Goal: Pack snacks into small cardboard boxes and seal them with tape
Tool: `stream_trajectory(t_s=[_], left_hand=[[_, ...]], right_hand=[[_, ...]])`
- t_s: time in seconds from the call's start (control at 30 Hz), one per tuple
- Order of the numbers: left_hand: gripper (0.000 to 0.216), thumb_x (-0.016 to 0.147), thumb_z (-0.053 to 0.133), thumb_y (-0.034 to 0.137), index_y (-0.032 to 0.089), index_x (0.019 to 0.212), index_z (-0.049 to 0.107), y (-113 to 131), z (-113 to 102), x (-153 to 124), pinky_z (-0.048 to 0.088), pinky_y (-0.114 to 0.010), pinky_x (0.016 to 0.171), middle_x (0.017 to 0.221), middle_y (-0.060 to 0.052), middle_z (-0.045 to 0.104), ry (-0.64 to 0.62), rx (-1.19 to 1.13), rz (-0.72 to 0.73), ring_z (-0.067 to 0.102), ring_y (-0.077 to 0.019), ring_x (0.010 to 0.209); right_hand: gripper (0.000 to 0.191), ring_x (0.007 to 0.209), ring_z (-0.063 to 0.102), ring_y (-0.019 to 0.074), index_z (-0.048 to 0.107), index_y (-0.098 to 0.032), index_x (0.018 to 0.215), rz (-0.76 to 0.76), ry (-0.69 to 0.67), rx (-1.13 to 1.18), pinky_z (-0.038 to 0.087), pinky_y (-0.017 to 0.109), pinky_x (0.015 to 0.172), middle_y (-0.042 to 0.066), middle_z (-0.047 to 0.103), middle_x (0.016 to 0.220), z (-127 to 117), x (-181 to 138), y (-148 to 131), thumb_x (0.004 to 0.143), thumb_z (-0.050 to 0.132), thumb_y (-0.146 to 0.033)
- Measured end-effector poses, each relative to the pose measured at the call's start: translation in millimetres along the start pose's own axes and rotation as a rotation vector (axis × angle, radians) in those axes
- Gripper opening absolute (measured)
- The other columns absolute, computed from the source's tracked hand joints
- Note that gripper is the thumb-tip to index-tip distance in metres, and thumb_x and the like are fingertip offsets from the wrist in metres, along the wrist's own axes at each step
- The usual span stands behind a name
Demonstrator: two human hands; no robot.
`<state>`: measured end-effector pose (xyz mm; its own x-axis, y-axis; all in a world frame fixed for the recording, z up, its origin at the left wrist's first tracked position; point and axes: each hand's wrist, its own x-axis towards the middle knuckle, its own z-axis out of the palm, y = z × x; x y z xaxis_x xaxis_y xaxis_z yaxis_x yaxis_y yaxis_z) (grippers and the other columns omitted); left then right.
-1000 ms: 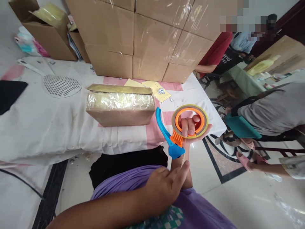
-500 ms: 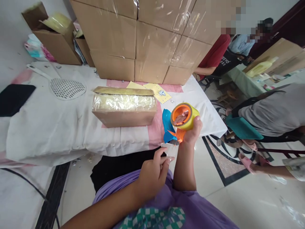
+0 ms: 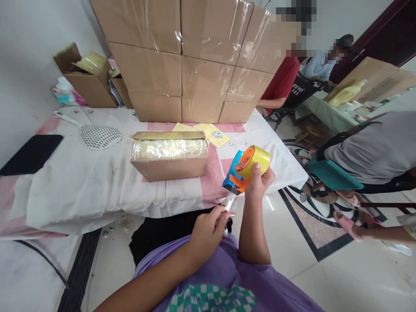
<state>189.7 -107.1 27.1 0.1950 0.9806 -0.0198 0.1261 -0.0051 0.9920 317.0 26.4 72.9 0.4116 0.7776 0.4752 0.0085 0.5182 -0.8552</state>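
My right hand [image 3: 260, 182] grips a tape dispenser [image 3: 245, 169]: a yellowish roll of clear tape on an orange hub with a blue blade guard, held up just off the table's near right corner. My left hand [image 3: 208, 229] sits below it and pinches the loose end of the clear tape [image 3: 230, 203], which stretches in a short strip up to the dispenser. A cardboard box [image 3: 169, 155] with a shiny taped top rests on the white and pink cloth of the table [image 3: 81, 182], to the left of both hands.
A wall of sealed cartons [image 3: 195, 56] stands at the table's back. A white slotted scoop [image 3: 97, 135], a black pad [image 3: 30, 154] and yellow cards [image 3: 212, 132] lie on the cloth. An open box [image 3: 89, 80] sits far left. Other people [image 3: 373, 151] are at right.
My right hand turned the dispenser from flat-on to edge-on and lifted it slightly. My left hand came up, took the tape end and drew out a short strip.
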Motion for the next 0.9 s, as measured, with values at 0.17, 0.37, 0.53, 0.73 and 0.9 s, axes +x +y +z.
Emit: stream_trajectory(t_s=[0.17, 0.37, 0.53, 0.73, 0.9], left_hand=[[0.028, 0.100, 0.051, 0.043, 0.020, 0.100, 0.066, -8.8, -1.4, 8.7, 0.055, -0.025, 0.058, 0.100, -0.006, 0.080, 0.048, -0.119, -0.062, 0.069, -0.0134, 0.055], [0.035, 0.095, 0.055, 0.051, 0.017, 0.094, 0.062, -20.4, -5.8, 22.6, 0.055, -0.026, 0.048, 0.108, -0.011, 0.078, 0.009, -0.309, -0.157, 0.064, -0.0115, 0.047], [0.033, 0.098, 0.053, 0.047, 0.017, 0.099, 0.067, -24.4, -12.0, 29.4, 0.056, -0.025, 0.054, 0.109, -0.009, 0.078, 0.050, -0.190, -0.064, 0.066, -0.0100, 0.051], [0.034, 0.091, 0.064, 0.048, 0.015, 0.090, 0.071, -22.6, -10.8, 28.9, 0.055, -0.024, 0.053, 0.087, -0.008, 0.080, 0.066, -0.210, -0.101, 0.065, -0.0121, 0.052], [0.033, 0.090, 0.065, 0.046, 0.015, 0.083, 0.074, -22.8, -15.2, 32.5, 0.052, -0.022, 0.054, 0.072, -0.005, 0.076, 0.116, -0.168, -0.083, 0.063, -0.0114, 0.052]], right_hand=[[0.037, 0.058, 0.065, 0.0170, 0.068, -0.019, 0.073, -0.005, 0.055, 0.057, 0.055, 0.031, 0.059, 0.000, 0.066, 0.064, -3.1, 2.3, 1.7, 0.083, 0.070, -0.055], [0.036, 0.057, 0.065, 0.0169, 0.069, -0.019, 0.074, 0.055, 0.020, 0.118, 0.055, 0.030, 0.058, 0.000, 0.067, 0.064, -0.2, -0.8, 1.7, 0.081, 0.073, -0.054], [0.034, 0.058, 0.067, 0.0193, 0.073, -0.017, 0.084, 0.158, -0.028, 0.213, 0.056, 0.033, 0.059, 0.003, 0.070, 0.065, 4.1, -6.8, -1.7, 0.085, 0.070, -0.051], [0.035, 0.054, 0.065, 0.0189, 0.071, -0.017, 0.083, 0.204, -0.053, 0.208, 0.055, 0.033, 0.055, 0.001, 0.067, 0.061, 1.3, -10.2, -6.4, 0.085, 0.070, -0.053], [0.035, 0.057, 0.064, 0.0173, 0.069, -0.018, 0.079, 0.226, -0.012, 0.194, 0.055, 0.031, 0.057, 0.001, 0.065, 0.064, 3.4, -12.8, -8.6, 0.082, 0.073, -0.053]])
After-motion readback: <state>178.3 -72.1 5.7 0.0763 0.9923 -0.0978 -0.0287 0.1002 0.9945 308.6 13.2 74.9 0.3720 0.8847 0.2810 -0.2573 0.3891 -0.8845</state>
